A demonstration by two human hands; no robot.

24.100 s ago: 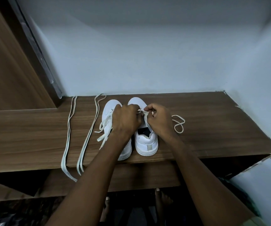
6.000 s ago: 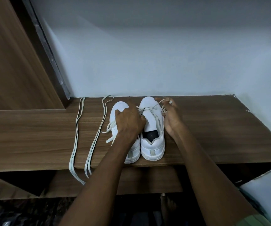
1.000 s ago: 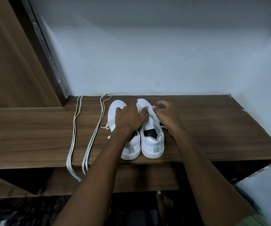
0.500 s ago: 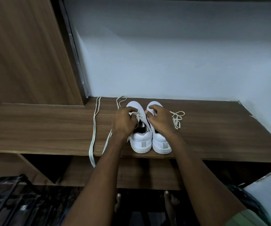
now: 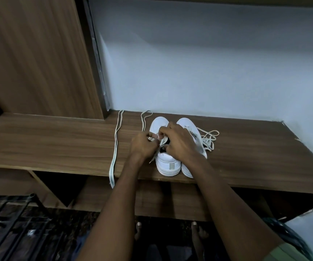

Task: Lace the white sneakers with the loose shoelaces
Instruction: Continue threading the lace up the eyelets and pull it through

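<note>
Over left sneaker (image 5: 168, 162), lace (image 5: 162, 142) pinched by both left hand (image 5: 143, 146) and right hand (image 5: 178, 141); 2 hands equally near, eyelets right below fingers.

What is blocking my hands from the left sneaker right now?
Nothing visible. The left hand and right hand are already on the left sneaker, pinching its lace.

Left hand (image 5: 143, 146) and right hand (image 5: 180, 141) meet, arms outstretched, fingers curled and pinching.
</note>
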